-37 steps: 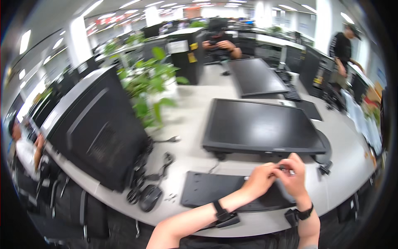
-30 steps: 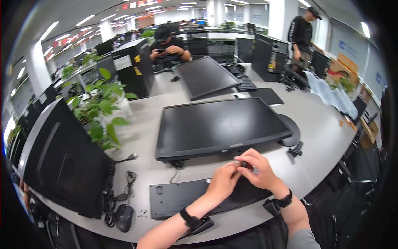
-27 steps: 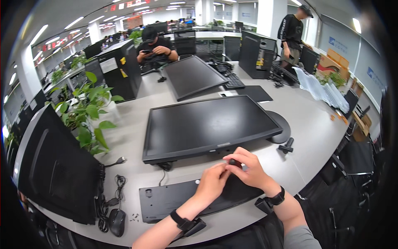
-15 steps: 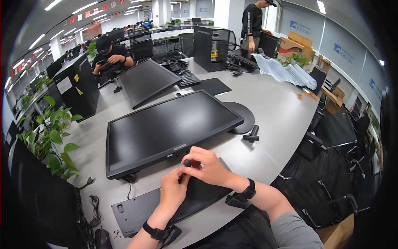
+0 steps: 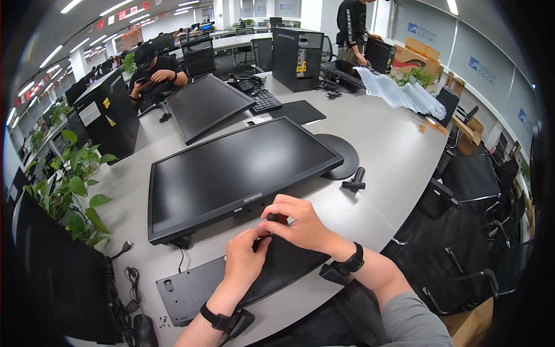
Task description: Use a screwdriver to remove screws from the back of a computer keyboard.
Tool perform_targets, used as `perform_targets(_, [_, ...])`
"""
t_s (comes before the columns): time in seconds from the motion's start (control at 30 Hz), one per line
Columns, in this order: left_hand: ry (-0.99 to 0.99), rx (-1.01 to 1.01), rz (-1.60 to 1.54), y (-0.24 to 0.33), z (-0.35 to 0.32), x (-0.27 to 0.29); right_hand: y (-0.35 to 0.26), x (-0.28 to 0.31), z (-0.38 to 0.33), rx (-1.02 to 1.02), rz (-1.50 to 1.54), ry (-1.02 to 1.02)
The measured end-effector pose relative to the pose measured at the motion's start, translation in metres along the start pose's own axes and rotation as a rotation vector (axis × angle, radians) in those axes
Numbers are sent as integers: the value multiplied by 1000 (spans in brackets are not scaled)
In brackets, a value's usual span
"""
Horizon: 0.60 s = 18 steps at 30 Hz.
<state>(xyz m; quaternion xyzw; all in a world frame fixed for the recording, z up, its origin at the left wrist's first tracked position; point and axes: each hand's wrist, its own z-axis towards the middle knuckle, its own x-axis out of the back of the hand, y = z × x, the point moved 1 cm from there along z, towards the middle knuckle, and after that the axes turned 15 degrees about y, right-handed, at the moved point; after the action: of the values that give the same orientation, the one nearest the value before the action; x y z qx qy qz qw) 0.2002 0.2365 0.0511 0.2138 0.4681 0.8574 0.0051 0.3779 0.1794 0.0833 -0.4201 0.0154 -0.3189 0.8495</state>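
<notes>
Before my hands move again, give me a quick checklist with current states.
1. Small black round-ended tool gripped by the right hand: ok.
2. Left hand close beside it: ok.
3. Tool tip seated: cannot tell, fingers hide it.
4. Flat black rectangular keyboard underside up on the smooth grey table: ok.
5. Tiny dark loose pieces contained: not ok, scattered beside the black rounded mouse.

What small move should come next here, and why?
Probably a slight turn of the dark-handled tool by the right hand, with the left hand steadying: the right grips the handle, the left's fingertips meet it closely, and the keyboard lies underside up beneath. The tool's tip is hidden, so contact can't be confirmed.
</notes>
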Motion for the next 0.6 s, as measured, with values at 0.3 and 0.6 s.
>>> perform_targets(0.3, [20, 4, -20, -5, 1, 0, 1, -9, -4, 121, 32, -38])
perform_targets(0.6, [-35, 3, 9, -6, -1, 2, 7, 0, -2, 63, 90, -84])
